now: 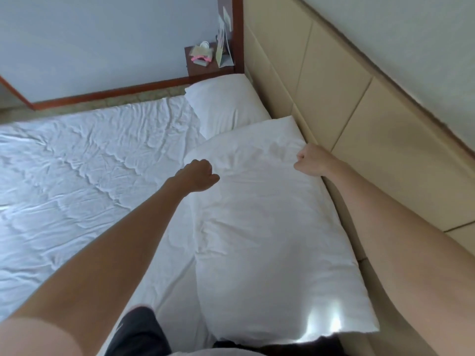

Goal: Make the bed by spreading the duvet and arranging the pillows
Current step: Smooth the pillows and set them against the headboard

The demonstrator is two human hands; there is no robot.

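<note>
White near pillow [270, 227]: left hand [198, 176] and right hand [309, 160] fisted, apparently gripping its far end.

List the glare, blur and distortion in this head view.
Head view: bright glare on the near pillow at its lower corner; wide-angle bending curves the headboard and sheet; near forearms are soft; the nightstand clutter is too blurred to identify.
</note>
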